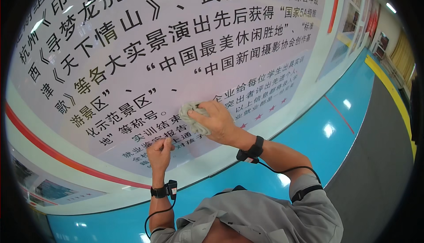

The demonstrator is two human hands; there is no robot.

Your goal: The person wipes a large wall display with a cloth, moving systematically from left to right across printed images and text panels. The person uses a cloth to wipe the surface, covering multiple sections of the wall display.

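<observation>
A large glossy wall panel [185, 84] printed with black writing and a row of red stars stands before me. My right hand [217, 122] presses a bunched light grey-green cloth [195, 117] against the lower part of the panel. To its left and a little lower, my left hand [160, 150] is curled with its fingers closed and nothing seen in it, close to the panel's lower writing. Black straps with small devices and cables sit on both wrists.
Below the wall runs a shiny blue floor [298, 123] with a thin red line. A dark grey floor area [357, 170] edged by a yellow stripe [391, 87] lies to the right. Picture panels [54, 188] are at the lower left; a yellowish curtain [400, 51] hangs at the far right.
</observation>
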